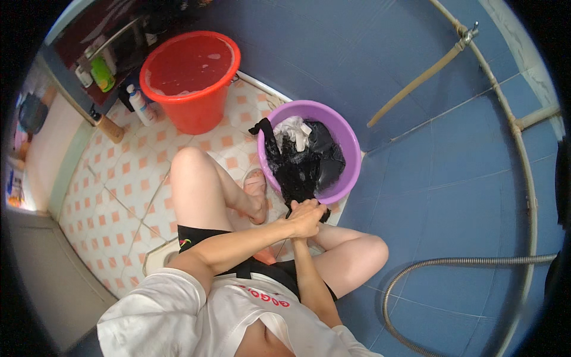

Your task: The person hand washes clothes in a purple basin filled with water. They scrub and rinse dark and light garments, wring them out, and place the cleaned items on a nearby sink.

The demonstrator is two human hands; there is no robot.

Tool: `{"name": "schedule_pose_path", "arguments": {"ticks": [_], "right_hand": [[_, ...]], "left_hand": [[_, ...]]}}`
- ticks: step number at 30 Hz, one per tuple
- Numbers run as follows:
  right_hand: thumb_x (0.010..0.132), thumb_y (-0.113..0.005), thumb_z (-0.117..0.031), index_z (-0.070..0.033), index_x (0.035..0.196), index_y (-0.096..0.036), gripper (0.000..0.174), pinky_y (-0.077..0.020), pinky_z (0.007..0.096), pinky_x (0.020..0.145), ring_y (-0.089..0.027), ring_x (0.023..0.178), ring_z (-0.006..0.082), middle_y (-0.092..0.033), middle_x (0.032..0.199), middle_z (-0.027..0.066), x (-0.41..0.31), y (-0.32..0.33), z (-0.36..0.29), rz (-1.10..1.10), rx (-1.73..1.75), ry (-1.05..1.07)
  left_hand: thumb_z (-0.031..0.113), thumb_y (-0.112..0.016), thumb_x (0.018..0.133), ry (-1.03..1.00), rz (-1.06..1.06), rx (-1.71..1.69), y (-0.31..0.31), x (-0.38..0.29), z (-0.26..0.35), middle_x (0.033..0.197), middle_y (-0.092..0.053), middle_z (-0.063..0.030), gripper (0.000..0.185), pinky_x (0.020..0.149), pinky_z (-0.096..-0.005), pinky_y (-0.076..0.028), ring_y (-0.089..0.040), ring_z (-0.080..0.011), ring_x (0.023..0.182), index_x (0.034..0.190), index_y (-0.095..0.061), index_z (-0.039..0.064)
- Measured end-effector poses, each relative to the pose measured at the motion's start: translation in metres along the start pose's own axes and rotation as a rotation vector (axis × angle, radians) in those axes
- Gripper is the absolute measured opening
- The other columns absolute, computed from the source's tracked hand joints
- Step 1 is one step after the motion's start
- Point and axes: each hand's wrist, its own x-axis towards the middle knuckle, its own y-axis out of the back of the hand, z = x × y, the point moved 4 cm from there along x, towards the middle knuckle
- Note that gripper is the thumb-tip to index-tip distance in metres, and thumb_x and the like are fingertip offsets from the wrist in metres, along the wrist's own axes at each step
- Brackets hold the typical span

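Note:
Over the near rim of a purple plastic basin (354, 172) hangs a wet black garment (299, 178), its end reaching under my hands. My left hand (308, 218) crosses in front of me and grips this end, lying on top of my right hand (298, 239). Only the wrist area of the right hand shows clearly; its fingers are hidden, so its hold cannot be made out. Inside the basin, a white cloth (294, 130) and a dark grey piece of fabric (328, 154) lie bunched in water beside the black garment.
A red bucket (192, 114) full of water stands left of the basin. Bottles (142, 106) are near it. A blue tiled wall (415, 187) rises at right, with a hanging hose (415, 87) and a metal shower hose (468, 261). My sandalled foot (255, 192) touches the tiled floor (134, 178).

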Motion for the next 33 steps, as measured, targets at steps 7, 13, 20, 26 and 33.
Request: {"name": "schedule_pose_path", "arguments": {"ticks": [7,13,20,26,33], "right_hand": [[0.072,-0.057,-0.003,0.000,0.093,-0.056,0.021,-0.0458,0.0313,0.076,-0.056,0.081,0.0186,-0.057,0.086,0.0053,-0.012,-0.064,-0.120,0.128,-0.589,0.424],[0.066,-0.053,0.006,0.000,0.091,-0.057,0.025,-0.0470,0.0291,0.075,-0.057,0.082,0.0188,-0.060,0.088,0.0081,-0.005,-0.067,-0.183,0.040,-0.227,0.514],[0.065,-0.066,-0.004,0.002,0.094,-0.060,0.030,-0.0444,0.0276,0.077,-0.057,0.080,0.0170,-0.062,0.090,0.0076,0.068,-0.034,-0.134,0.097,-0.856,0.246],[0.067,-0.064,-0.009,0.007,0.100,-0.054,0.038,-0.0398,0.0370,0.086,-0.051,0.096,0.0314,-0.051,0.106,0.0206,0.164,0.067,-0.051,0.141,-1.539,0.273],[0.058,-0.067,-0.013,-0.001,0.108,-0.045,0.056,-0.0340,0.0530,0.087,-0.033,0.110,0.0448,-0.024,0.127,0.0253,0.237,0.092,0.027,0.107,-2.088,-0.225]], "left_hand": [[0.003,-0.053,0.070,-0.545,0.252,-0.373,0.086,-0.003,0.049,0.113,-0.050,-0.0154,0.041,0.095,-0.0381,-0.035,-0.046,-0.0304,0.109,0.111,-0.048,0.001],[-0.002,-0.053,0.062,-0.083,0.309,-0.220,0.068,0.028,-0.049,0.131,-0.028,-0.0279,0.079,0.101,-0.0437,-0.027,-0.033,-0.0441,0.118,0.135,-0.025,0.009],[0.014,-0.065,0.069,0.359,-0.186,-0.199,-0.032,0.060,-0.151,0.113,-0.049,-0.0282,0.062,0.091,-0.0393,-0.040,-0.048,-0.0376,0.108,0.125,-0.041,0.004],[0.006,-0.058,0.071,0.528,0.339,-0.182,-0.012,0.128,-0.178,0.099,-0.057,-0.0225,0.038,0.081,-0.0434,-0.044,-0.054,-0.0392,0.093,0.108,-0.051,0.005],[0.030,-0.040,0.092,0.322,-0.149,0.210,-0.067,0.206,-0.248,0.141,-0.021,-0.0170,0.045,0.101,-0.0561,-0.019,-0.018,-0.0425,0.128,0.134,-0.034,0.016]]}}
